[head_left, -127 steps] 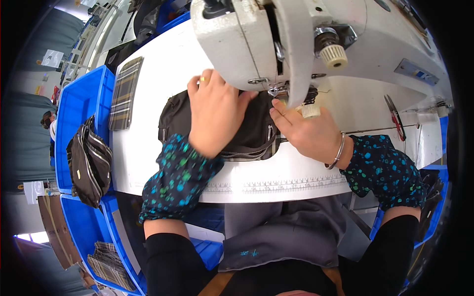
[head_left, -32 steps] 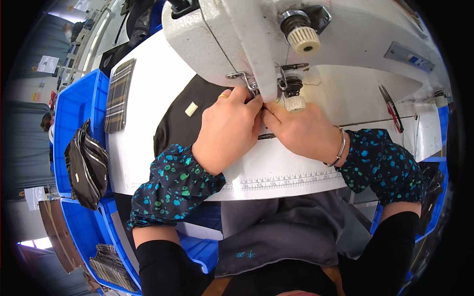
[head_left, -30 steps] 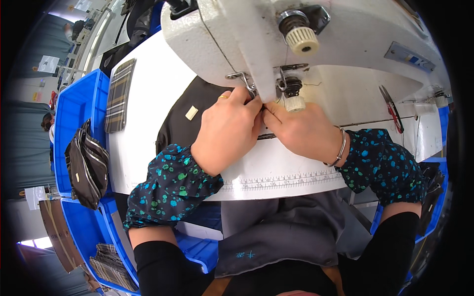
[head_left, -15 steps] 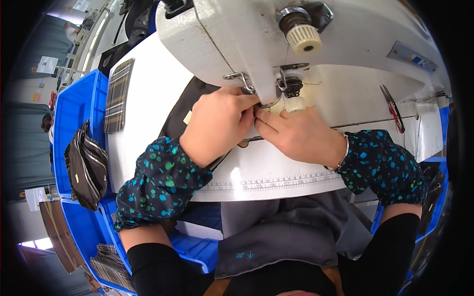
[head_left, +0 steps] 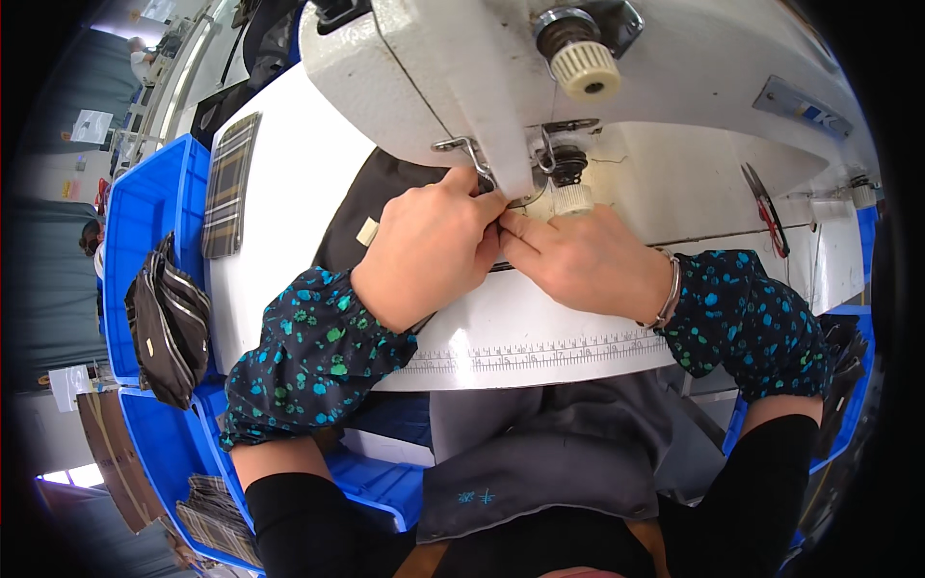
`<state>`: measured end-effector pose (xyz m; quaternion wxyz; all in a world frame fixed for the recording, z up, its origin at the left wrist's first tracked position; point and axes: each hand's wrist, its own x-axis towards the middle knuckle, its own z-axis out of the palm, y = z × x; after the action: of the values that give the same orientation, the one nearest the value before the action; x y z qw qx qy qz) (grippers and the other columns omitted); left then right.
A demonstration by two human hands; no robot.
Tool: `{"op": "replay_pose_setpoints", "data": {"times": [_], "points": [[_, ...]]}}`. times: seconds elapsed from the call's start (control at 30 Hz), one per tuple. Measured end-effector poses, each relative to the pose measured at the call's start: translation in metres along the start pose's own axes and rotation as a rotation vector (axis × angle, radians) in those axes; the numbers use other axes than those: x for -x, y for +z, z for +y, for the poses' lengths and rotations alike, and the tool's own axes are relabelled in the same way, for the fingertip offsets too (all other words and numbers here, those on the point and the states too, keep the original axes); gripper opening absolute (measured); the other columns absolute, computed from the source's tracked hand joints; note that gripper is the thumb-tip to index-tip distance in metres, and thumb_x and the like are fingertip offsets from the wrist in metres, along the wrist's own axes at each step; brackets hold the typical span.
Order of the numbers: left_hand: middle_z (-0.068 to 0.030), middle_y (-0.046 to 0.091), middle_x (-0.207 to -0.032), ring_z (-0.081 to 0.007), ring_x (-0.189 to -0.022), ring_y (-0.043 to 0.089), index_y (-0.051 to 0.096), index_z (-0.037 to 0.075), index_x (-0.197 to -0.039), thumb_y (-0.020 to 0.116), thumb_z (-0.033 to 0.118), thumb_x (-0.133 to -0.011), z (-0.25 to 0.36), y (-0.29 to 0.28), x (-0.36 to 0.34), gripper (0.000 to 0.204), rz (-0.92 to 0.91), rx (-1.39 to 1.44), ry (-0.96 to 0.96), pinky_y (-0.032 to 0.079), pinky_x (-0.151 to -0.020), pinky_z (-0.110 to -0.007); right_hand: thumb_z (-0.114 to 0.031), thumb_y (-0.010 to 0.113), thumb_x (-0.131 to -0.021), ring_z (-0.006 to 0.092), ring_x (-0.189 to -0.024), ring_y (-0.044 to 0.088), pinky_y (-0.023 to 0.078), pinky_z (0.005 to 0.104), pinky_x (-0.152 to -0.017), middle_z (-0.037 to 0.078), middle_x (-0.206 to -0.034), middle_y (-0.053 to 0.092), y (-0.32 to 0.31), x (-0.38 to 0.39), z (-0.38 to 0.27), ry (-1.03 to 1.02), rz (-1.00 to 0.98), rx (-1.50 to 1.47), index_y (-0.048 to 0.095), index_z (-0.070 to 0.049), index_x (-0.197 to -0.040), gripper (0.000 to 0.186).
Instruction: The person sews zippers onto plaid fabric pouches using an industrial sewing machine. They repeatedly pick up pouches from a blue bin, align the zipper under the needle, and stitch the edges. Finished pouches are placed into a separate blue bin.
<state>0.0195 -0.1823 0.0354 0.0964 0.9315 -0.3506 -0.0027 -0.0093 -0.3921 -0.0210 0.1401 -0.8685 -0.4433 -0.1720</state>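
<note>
A white sewing machine point(head_left: 424, 96) stands over the table, its needle area just beyond my fingertips. Dark brown fabric point(head_left: 361, 207) with a small cream tag point(head_left: 367, 231) lies under and left of my left hand point(head_left: 429, 246). The fingers of that hand are pinched together on the fabric near the presser foot. Close against it, my right hand point(head_left: 583, 260) also pinches the fabric's edge, thumb and forefinger together. Both sets of fingertips nearly meet, and they partly hide the cloth between them. The needle itself is hidden behind the machine's parts.
A folded plaid cloth point(head_left: 231, 183) lies at the table's left. Red-handled scissors point(head_left: 766, 212) rest on the right. A ruler strip point(head_left: 540, 354) runs along the front edge. Blue bins point(head_left: 145, 207) stand at left, with dark fabric pieces point(head_left: 169, 323) draped over one and plaid pieces point(head_left: 217, 520) in another.
Both hands keep their pinch beside the needle area, with only slight shifts of the fingers. The small tag on the fabric shows a little more plainly. A dark rounded bit below the fingers is now out of sight.
</note>
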Motion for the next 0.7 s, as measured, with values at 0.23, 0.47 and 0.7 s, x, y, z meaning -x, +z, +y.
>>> {"op": "replay_pose_setpoints", "data": {"times": [0.23,0.47,0.7], "points": [[-0.0161,0.071,-0.099,-0.0353,-0.073,0.072,0.077,0.006,-0.114,0.078,0.015,-0.082,0.003,0.003,-0.005,0.033,0.043,0.06,-0.019,0.059,-0.065,-0.042,-0.013,0.068,-0.082,0.0213,-0.063,0.069,0.053,0.0362,-0.053,0.004,-0.072,0.062,0.002,-0.001,0.006,0.035,0.122,-0.024,0.064,-0.006,-0.084,0.008],[-0.0092,0.066,-0.089,-0.0152,-0.064,0.062,0.072,-0.002,-0.107,0.076,0.018,-0.093,-0.029,0.004,0.003,0.025,0.091,0.396,-0.031,0.051,-0.059,-0.031,-0.013,0.068,-0.082,0.0221,-0.064,0.069,0.054,0.0364,-0.057,0.005,-0.07,0.063,0.001,0.0,0.01,0.012,0.129,-0.032,0.062,-0.006,-0.082,0.008],[-0.0067,0.058,-0.092,-0.0112,-0.067,0.059,0.061,0.004,-0.093,0.082,0.009,-0.086,-0.032,0.02,0.021,0.023,-0.047,0.828,-0.416,0.05,-0.061,-0.028,-0.013,0.066,-0.084,0.0228,-0.065,0.07,0.054,0.0375,-0.056,0.004,-0.072,0.062,0.003,-0.001,0.012,-0.002,0.148,-0.05,0.06,-0.006,-0.083,0.009]]}}
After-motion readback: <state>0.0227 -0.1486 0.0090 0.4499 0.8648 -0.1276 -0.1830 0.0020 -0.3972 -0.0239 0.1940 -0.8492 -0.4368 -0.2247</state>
